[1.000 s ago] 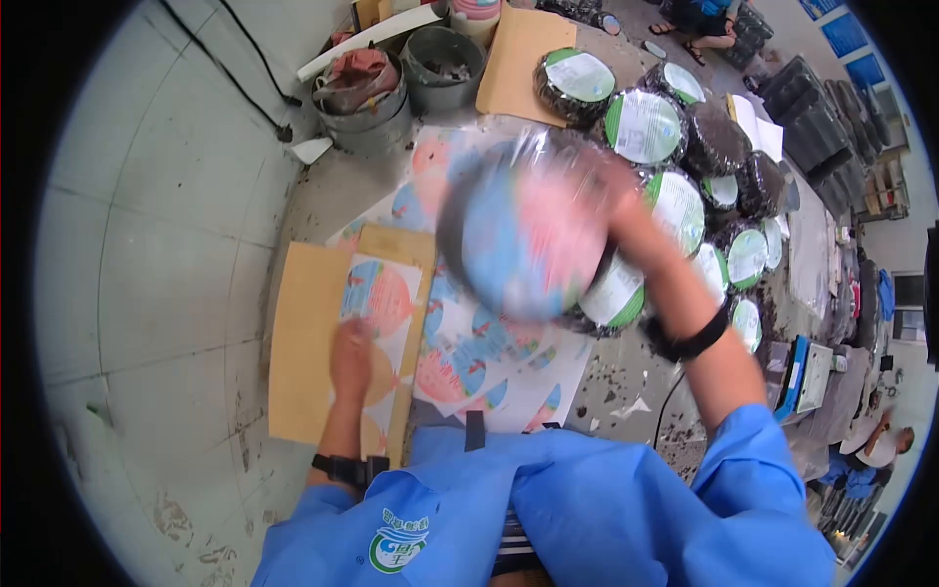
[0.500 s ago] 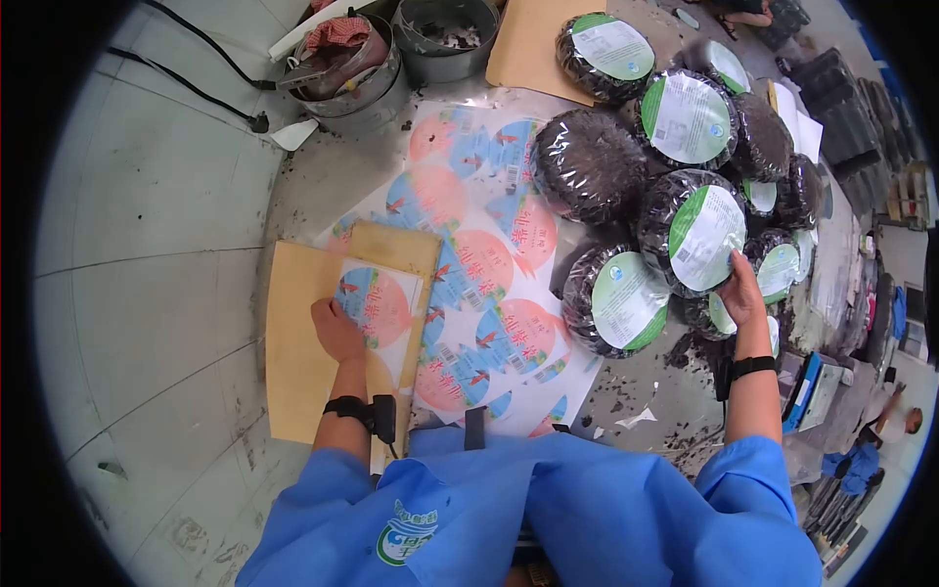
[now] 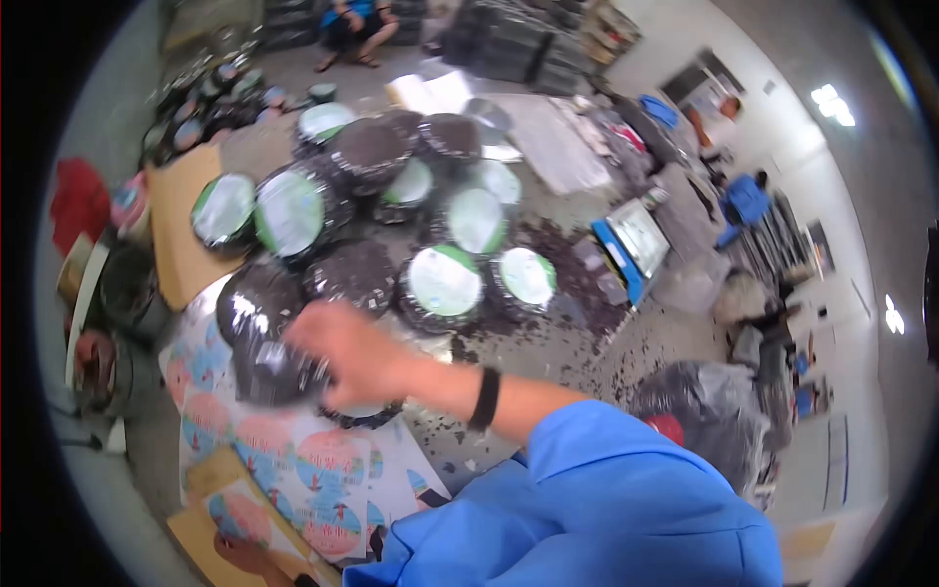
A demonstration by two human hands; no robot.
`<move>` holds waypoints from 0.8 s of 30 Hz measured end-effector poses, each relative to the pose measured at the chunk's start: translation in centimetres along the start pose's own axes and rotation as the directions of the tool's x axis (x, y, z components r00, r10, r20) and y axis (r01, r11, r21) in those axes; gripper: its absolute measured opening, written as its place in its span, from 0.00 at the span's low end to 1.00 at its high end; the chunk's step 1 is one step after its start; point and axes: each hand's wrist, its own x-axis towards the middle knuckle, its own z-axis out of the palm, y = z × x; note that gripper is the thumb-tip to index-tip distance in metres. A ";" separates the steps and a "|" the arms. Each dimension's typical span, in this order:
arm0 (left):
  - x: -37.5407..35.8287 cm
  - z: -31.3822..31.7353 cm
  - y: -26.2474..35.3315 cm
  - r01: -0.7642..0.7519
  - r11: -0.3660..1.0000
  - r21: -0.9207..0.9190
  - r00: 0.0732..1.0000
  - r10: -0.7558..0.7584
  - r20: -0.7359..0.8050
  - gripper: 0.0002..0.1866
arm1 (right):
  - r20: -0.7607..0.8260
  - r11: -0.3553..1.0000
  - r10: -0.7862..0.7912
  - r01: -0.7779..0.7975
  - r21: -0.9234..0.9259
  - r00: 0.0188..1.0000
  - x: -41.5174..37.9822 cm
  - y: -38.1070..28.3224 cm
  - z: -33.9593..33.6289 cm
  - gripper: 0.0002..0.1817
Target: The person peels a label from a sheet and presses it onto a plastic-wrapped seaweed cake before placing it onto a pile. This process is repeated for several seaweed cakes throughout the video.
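Note:
My right hand (image 3: 357, 357), smeared by motion, has its fingers and thumb around a dark round package (image 3: 279, 367) wrapped in shiny clear film. Another dark package (image 3: 256, 298) lies just behind it. At the lower left, my left hand (image 3: 240, 553) pinches the edge of a round pink and blue label (image 3: 240, 517) on a small stack over brown card (image 3: 201, 548). Printed label sheets (image 3: 328, 455) spread between my hands. Packages with green and white labels (image 3: 443, 284) sit beyond my right hand.
Pots (image 3: 132, 284) stand at the left beside a brown board (image 3: 186, 245). Dark crumbs (image 3: 577, 284) and a blue-edged device (image 3: 631, 249) are to the right. A seated person (image 3: 357, 24) is at the top; another person (image 3: 719, 127) is farther right.
The view has swung right and up. My right hand has left the labelled package's side and moved left, now around a dark package. My left hand remains at the label stack.

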 end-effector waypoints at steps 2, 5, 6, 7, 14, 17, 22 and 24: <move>-0.2 -1.3 1.5 -0.060 0.998 -0.033 0.998 0.061 0.034 0.13 | 0.121 0.991 -0.137 0.137 0.008 0.983 -3.2 -5.1 1.9 0.31; -0.9 -4.6 4.5 -0.076 0.989 -0.127 0.992 0.088 0.090 0.13 | 0.154 0.900 -0.396 0.416 -0.130 0.905 -13.0 -8.7 10.3 0.18; -1.4 -6.1 5.7 -0.190 0.975 -0.116 0.975 0.201 0.098 0.14 | 0.169 0.894 -0.434 0.447 -0.044 0.885 -17.2 -8.1 13.1 0.15; -1.9 -7.2 6.5 -0.298 0.948 -0.108 0.945 0.310 0.109 0.14 | 0.128 0.853 -0.516 0.522 -0.020 0.847 -21.1 -6.5 15.5 0.15; -10.6 -17.7 17.7 -0.206 0.753 -0.625 0.777 0.514 0.363 0.16 | 0.530 0.904 -0.060 -0.179 0.388 0.846 -19.8 -9.6 9.3 0.35; -16.7 -20.1 22.4 0.113 0.755 -0.646 0.681 0.414 0.604 0.15 | 0.330 0.405 0.125 -0.352 0.844 0.935 -19.9 -10.6 11.3 0.37; -20.3 -14.9 19.0 0.353 0.705 -0.616 0.723 0.213 0.658 0.03 | 0.756 0.355 0.310 -0.808 0.471 0.577 -20.6 -10.4 8.1 0.15; -21.0 -12.2 16.6 0.309 0.775 -0.551 0.763 0.143 0.630 0.04 | 0.812 0.257 0.289 -0.858 0.444 0.507 -22.1 -9.3 9.5 0.16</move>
